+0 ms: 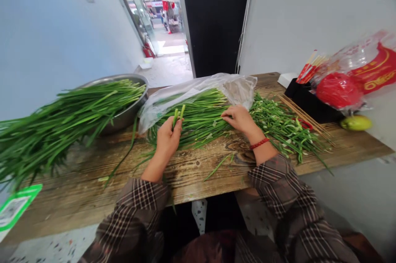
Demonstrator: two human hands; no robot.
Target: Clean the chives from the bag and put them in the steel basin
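My left hand (167,138) is closed around a few garlic chives (175,118), their pale cut ends sticking up above the fingers. To its right, my right hand (240,119) has thumb and fingertips pinched together over the pile of garlic chives (201,110) on the table; whatever sits between those fingertips is too small to make out. A clear plastic bag (198,85) lies open over the back of that pile. Beside my right wrist spreads a heap of chive trimmings (278,125). One loose chive (218,167) rests near the table's front edge.
At the left, a metal basin (123,118) overflows with long chives (77,110). A black box (312,100) with wrapped chopsticks (309,69) and red plastic packets (340,90) stands back right, near a yellow-green fruit (355,123). The wooden table (198,172) meets a wall.
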